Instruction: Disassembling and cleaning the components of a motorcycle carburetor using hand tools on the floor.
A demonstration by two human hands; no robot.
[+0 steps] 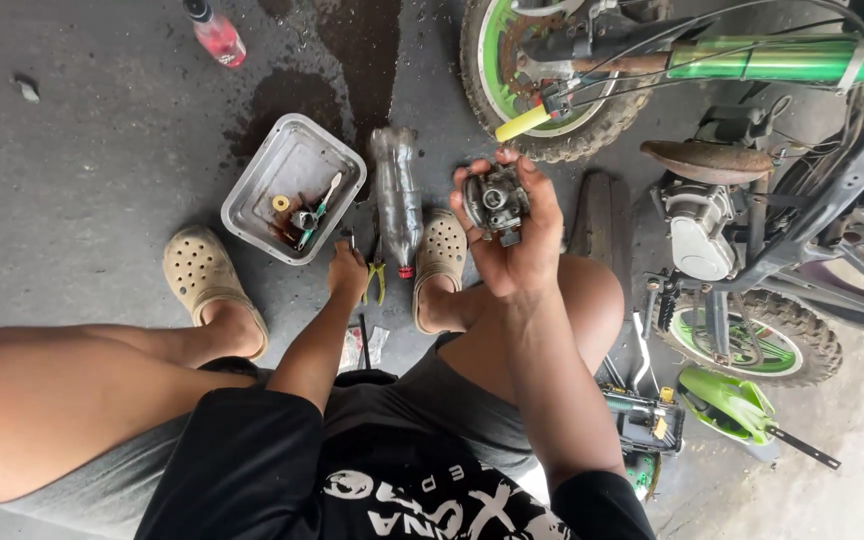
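wet concrete floor — metal tray, plastic bottle, pliers on it.

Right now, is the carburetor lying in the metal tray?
No, the carburetor is held up in the right hand, apart from the metal tray on the floor, which holds only small parts.

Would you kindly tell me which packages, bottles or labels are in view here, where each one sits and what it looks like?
Spray bottle: on the floor at top left, pink liquid, dark cap.
Plastic bottle: lying on the floor between the tray and the right shoe, clear, grimy, red cap.
Wrappers: on the floor under the left hand, small, pale, crumpled.
No screens or signs.
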